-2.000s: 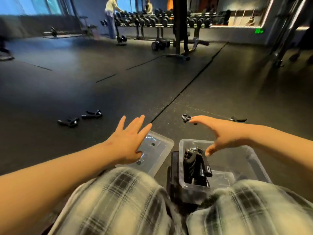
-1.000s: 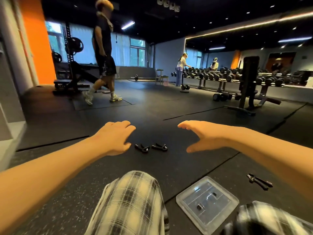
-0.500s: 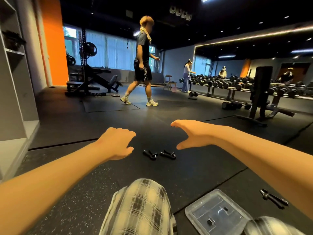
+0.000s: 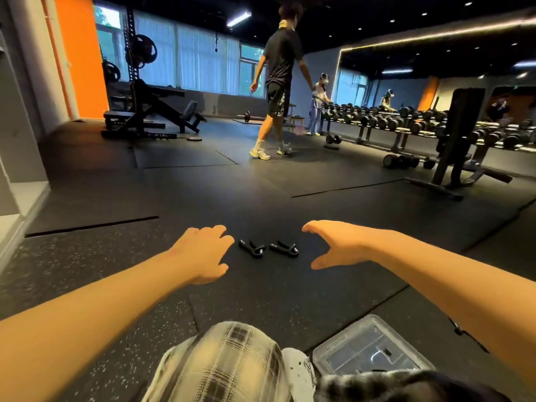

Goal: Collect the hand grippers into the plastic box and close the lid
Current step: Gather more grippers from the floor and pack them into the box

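Observation:
Two black hand grippers lie side by side on the dark rubber floor, the left hand gripper (image 4: pixel 251 248) and the right hand gripper (image 4: pixel 284 248). My left hand (image 4: pixel 203 252) hovers just left of them, fingers relaxed, holding nothing. My right hand (image 4: pixel 333 245) reaches in from the right, spread open and empty, a short way from the right one. The clear plastic lid (image 4: pixel 368 351) lies flat on the floor at the lower right. Another hand gripper (image 4: pixel 464 333) shows partly behind my right forearm. The plastic box is out of view.
My knees in plaid trousers (image 4: pixel 229 369) fill the bottom edge. A person (image 4: pixel 280 82) walks across the floor farther back. A dumbbell rack (image 4: pixel 420 123) runs along the right wall, a bench (image 4: pixel 461 146) stands before it, and a weight bench (image 4: pixel 150 111) stands at the back left.
The view has turned from the box to the left pair of hand grippers. Both hands have closed in on them. The walking person has moved to the right.

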